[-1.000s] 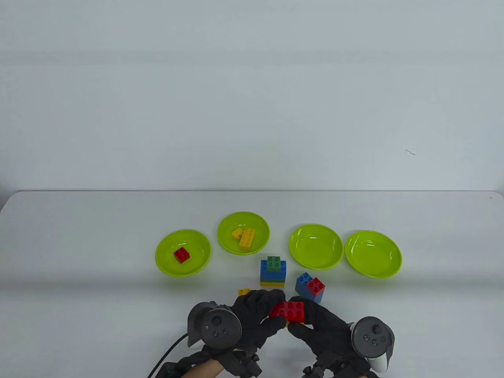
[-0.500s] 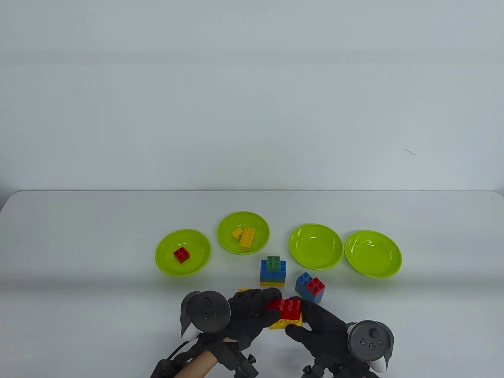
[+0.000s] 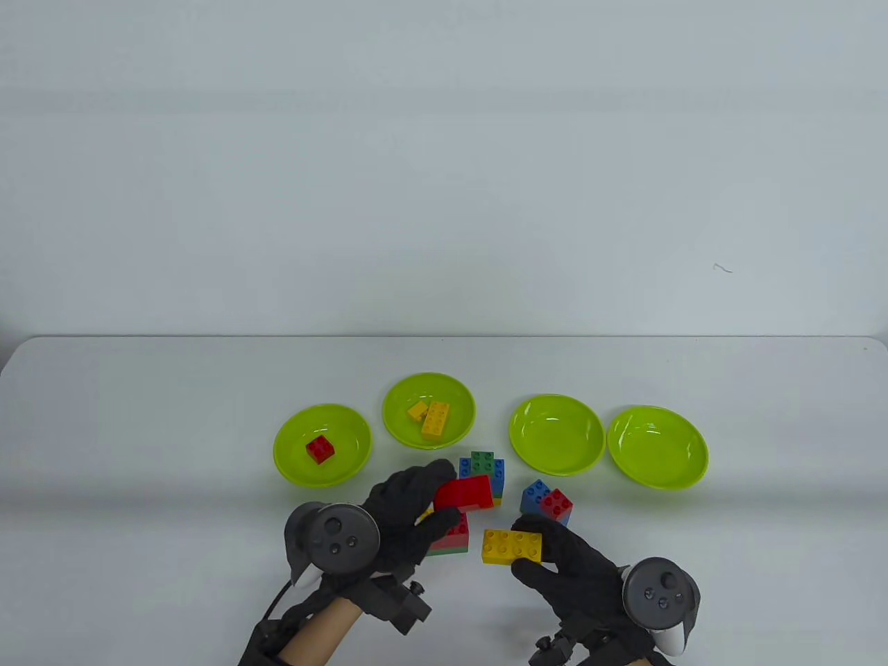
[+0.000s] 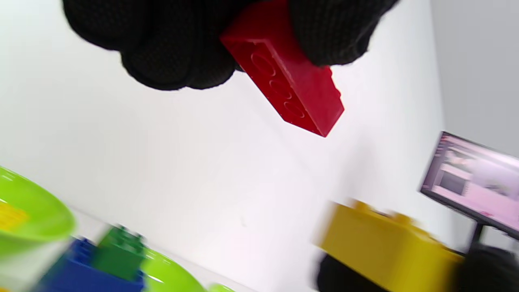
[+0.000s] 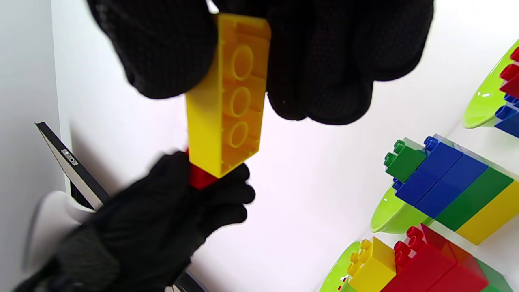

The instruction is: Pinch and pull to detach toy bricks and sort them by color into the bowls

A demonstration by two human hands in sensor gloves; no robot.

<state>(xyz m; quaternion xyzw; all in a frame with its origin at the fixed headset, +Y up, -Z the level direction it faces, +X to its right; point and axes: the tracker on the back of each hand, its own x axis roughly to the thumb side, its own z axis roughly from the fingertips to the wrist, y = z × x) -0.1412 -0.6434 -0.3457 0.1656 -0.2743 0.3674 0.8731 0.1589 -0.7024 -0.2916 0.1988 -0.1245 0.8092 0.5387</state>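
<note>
With the left hand (image 3: pixel 409 517) pinching the red brick (image 3: pixel 466 492) near the blue-green stack (image 3: pixel 483 473) and the right hand (image 3: pixel 569 565) pinching the yellow brick (image 3: pixel 512 546) in front of that stack, each brick should go to the bowl of its own colour, the red-brick bowl (image 3: pixel 291 461) and the yellow-brick bowl (image 3: pixel 463 416).

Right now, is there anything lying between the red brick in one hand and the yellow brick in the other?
No. The table view shows bare table between the red brick and the yellow brick; they are apart.

A pale grey tabletop (image 3: pixel 139 451) carries four lime-green bowls (image 3: pixel 322 445) in a loose row. In front of them stand three brick stacks: a green-topped one (image 3: pixel 483 466), a blue-and-red one (image 3: pixel 548 503), and a red-and-green one (image 3: pixel 452 538).
</note>
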